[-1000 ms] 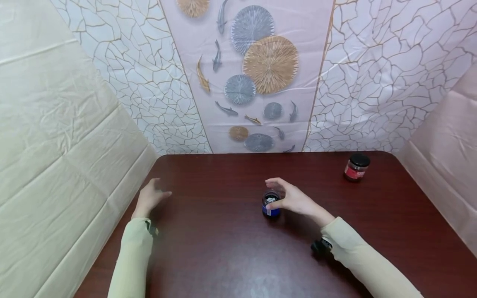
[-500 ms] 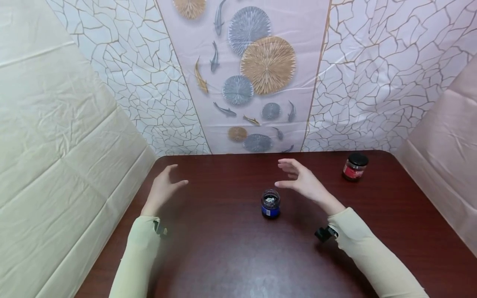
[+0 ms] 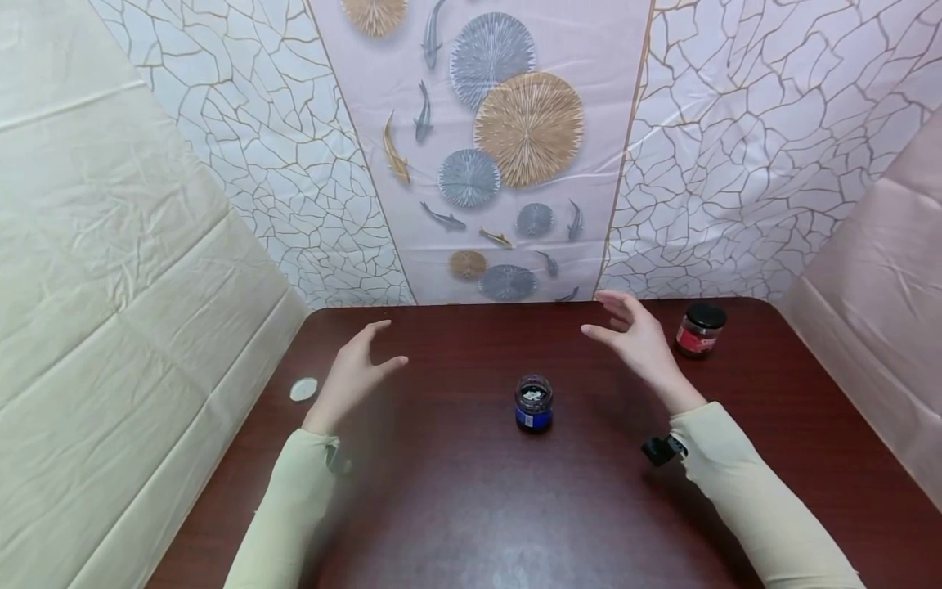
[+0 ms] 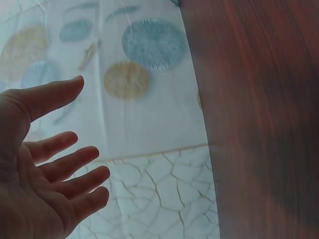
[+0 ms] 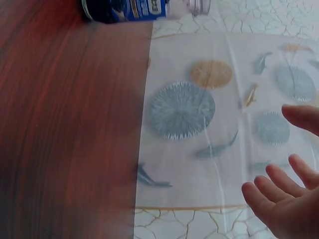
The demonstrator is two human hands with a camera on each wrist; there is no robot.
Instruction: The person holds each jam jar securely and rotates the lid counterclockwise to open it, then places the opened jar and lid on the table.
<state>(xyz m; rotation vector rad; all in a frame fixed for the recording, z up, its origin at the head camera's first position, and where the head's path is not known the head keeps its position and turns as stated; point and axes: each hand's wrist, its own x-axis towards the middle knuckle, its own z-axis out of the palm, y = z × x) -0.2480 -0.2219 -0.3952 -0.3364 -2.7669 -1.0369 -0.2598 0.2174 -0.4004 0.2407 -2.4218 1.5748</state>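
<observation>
A small glass jar [image 3: 533, 417] with a blue label stands upright on the table, its top uncovered and something white showing inside. In the right wrist view the same jar [image 5: 132, 9] is cut off by the upper edge. My right hand [image 3: 642, 343] is held in the air to the right of the jar, holding nothing, its thumb and fingers spread apart. On the other side my left hand [image 3: 352, 378] is also raised and holds nothing, its thumb away from the fingers. Behind the left wrist a flat, round whitish disc [image 3: 303, 389] lies near the table's left edge.
A second jar [image 3: 699, 334] with a red label and black lid stands at the back right of the dark red-brown table [image 3: 456, 507]. Patterned cloth [image 3: 515, 164] hangs behind the table, and pale cloth walls [image 3: 147, 286] rise along both sides.
My right hand has let go of the blue-labelled jar and moved up and right. My left hand has moved right from the left edge, uncovering the whitish disc. The jar stays in place.
</observation>
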